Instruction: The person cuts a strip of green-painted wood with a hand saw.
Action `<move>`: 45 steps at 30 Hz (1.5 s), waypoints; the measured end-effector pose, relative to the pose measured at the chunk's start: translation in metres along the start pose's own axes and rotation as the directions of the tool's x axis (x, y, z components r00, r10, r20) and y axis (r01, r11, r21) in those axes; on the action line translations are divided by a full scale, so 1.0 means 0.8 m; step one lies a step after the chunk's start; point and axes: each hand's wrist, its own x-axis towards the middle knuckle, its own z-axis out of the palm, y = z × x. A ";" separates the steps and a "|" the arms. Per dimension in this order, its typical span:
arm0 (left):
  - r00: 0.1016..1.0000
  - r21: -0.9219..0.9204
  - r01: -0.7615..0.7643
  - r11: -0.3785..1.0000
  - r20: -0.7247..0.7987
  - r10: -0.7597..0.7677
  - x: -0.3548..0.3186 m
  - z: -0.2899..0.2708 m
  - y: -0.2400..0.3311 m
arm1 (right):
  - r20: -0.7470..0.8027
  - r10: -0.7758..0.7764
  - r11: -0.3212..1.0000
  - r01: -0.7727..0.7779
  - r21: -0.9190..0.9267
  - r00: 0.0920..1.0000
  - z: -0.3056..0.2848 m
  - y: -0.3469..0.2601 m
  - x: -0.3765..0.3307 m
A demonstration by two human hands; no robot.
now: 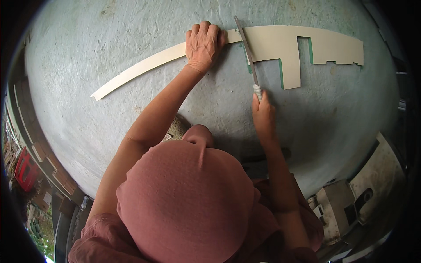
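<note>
A red object [27,170] at far left is too unclear to identify. On the grey floor [109,35] lies a curved cream board [274,41] with green edges, its left part a slim strip. The left hand [202,46] grips this strip, fingers folded over it. A thin metal blade [247,55] slants across where the board widens; the right hand [264,115] has its fingers round the pale handle [257,91]. Rightward come a projecting leg, a deep slot and small notches.
</note>
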 end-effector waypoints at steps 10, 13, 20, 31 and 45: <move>1.000 -0.019 -0.003 1.000 0.002 0.003 0.000 0.005 0.004 | 0.011 0.020 1.000 -0.020 -0.001 1.000 0.000 -0.010 -0.001; 1.000 0.011 0.007 1.000 0.003 -0.007 -0.004 -0.004 -0.006 | 0.050 0.036 0.999 -0.035 -0.014 0.998 0.001 -0.010 -0.008; 1.000 -0.021 -0.004 1.000 0.005 0.004 -0.004 0.005 0.003 | 0.003 -0.008 1.000 0.008 -0.006 1.000 0.003 -0.014 0.019; 1.000 -0.001 -0.012 1.000 0.018 0.012 -0.008 0.001 -0.001 | 0.014 -0.014 1.000 0.014 0.013 1.000 0.003 -0.020 0.028; 1.000 -0.004 -0.010 1.000 -0.013 0.010 -0.003 0.003 0.001 | -0.004 0.002 1.000 -0.002 -0.015 1.000 0.006 -0.005 -0.009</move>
